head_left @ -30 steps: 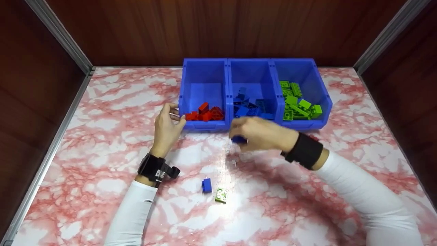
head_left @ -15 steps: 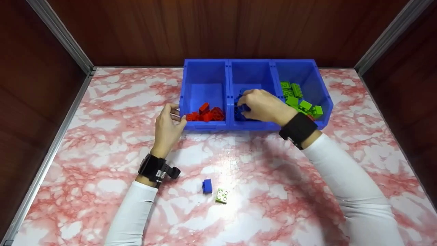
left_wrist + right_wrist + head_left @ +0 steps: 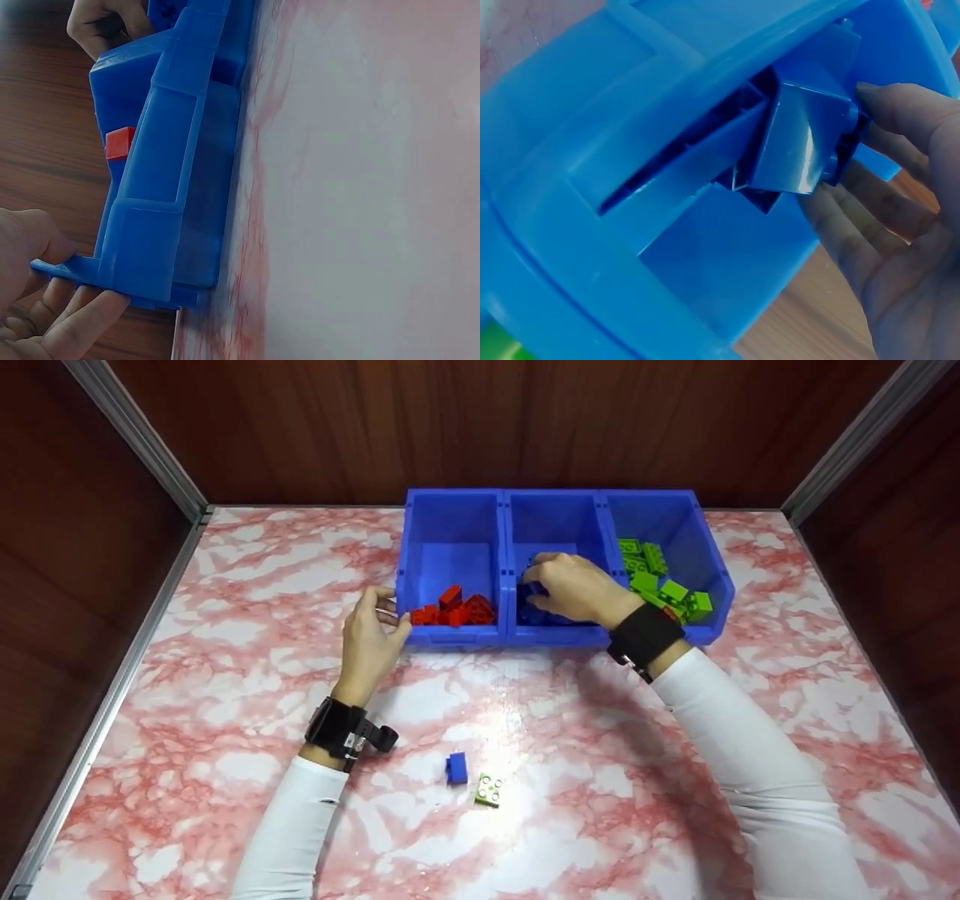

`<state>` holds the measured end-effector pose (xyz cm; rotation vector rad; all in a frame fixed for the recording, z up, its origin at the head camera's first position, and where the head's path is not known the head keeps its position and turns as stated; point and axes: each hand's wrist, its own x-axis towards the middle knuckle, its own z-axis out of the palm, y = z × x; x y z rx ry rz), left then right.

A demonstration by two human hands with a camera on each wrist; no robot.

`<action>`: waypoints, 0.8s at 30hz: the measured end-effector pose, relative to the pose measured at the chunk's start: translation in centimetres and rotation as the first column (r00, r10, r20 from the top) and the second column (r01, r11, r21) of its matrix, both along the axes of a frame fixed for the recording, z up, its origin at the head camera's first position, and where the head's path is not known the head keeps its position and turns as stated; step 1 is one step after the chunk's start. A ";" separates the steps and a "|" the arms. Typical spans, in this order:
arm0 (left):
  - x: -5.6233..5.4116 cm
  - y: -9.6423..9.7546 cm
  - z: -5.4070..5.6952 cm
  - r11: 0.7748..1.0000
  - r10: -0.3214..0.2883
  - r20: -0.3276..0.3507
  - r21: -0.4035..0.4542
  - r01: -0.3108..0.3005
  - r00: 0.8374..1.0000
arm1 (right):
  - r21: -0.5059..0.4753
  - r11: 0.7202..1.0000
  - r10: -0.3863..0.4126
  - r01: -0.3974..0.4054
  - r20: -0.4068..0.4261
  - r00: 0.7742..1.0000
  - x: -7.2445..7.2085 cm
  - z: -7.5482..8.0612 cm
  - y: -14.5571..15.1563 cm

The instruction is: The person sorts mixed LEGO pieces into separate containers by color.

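My left hand (image 3: 369, 641) grips the outer left wall of a row of three joined blue storage bins (image 3: 454, 636), thumb on one side and fingers on the other. My right hand (image 3: 577, 589) reaches into the middle bin among several blue bricks (image 3: 531, 611). In the right wrist view, its thumb and fingers lie around a blue brick (image 3: 802, 139), partly hidden behind other bricks and the bin's front lip. Red bricks (image 3: 454, 611) lie in the left bin. The right bin holds green bricks (image 3: 649, 581), with a bit of red near my wrist.
On the marbled table, in front of the bins, lie a loose blue brick (image 3: 457, 769) and a green brick (image 3: 488, 790) with its studs up. A dark wood panel (image 3: 480, 427) stands close behind the bins, and side panels flank the table.
My right hand has carried a blue brick from in front of the bins up and into the middle bin, and stays there. The left hand keeps its hold on the bin wall.
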<state>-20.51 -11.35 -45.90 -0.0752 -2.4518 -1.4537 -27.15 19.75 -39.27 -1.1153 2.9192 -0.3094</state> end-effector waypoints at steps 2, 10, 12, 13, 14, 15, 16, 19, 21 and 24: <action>0.1 0.0 0.0 1.000 0.000 0.003 -0.001 0.000 1.000 | -0.004 1.000 0.001 -0.001 -0.016 1.000 0.2 -0.1 0.1; 0.1 0.1 0.0 1.000 0.000 -0.001 -0.004 0.000 1.000 | -0.060 0.997 -0.065 0.056 -0.161 0.985 2.7 0.6 0.7; 0.1 0.1 0.0 1.000 0.003 0.000 -0.007 -0.003 1.000 | -0.066 0.995 -0.084 0.074 -0.167 0.982 3.8 0.9 0.9; 0.1 0.1 0.0 1.000 0.003 0.003 -0.007 -0.003 1.000 | -0.063 0.995 -0.092 0.083 -0.161 0.983 4.4 1.0 1.0; 0.1 0.1 0.0 1.000 0.003 0.007 -0.008 -0.003 1.000 | -0.059 0.994 -0.098 0.090 -0.156 0.983 5.0 1.1 1.1; 0.1 0.1 0.0 1.000 0.004 0.010 -0.009 -0.004 1.000 | -0.050 0.994 -0.101 0.095 -0.151 0.983 5.6 1.2 1.2; 0.1 0.1 0.1 1.000 0.004 0.015 -0.009 -0.004 1.000 | -0.042 0.994 -0.101 0.096 -0.146 0.984 6.2 1.3 1.3; 0.1 0.1 0.1 1.000 0.003 0.026 -0.007 -0.003 1.000 | -0.023 0.996 -0.093 0.091 -0.133 0.987 8.0 1.4 1.5; 0.1 0.1 0.1 1.000 0.003 0.030 -0.007 -0.003 1.000 | -0.019 0.997 -0.076 0.074 -0.139 0.987 9.3 1.3 1.5; 0.0 0.1 0.1 1.000 0.005 0.031 -0.008 -0.005 1.000 | -0.023 0.999 -0.042 0.039 -0.169 0.985 11.3 1.0 1.6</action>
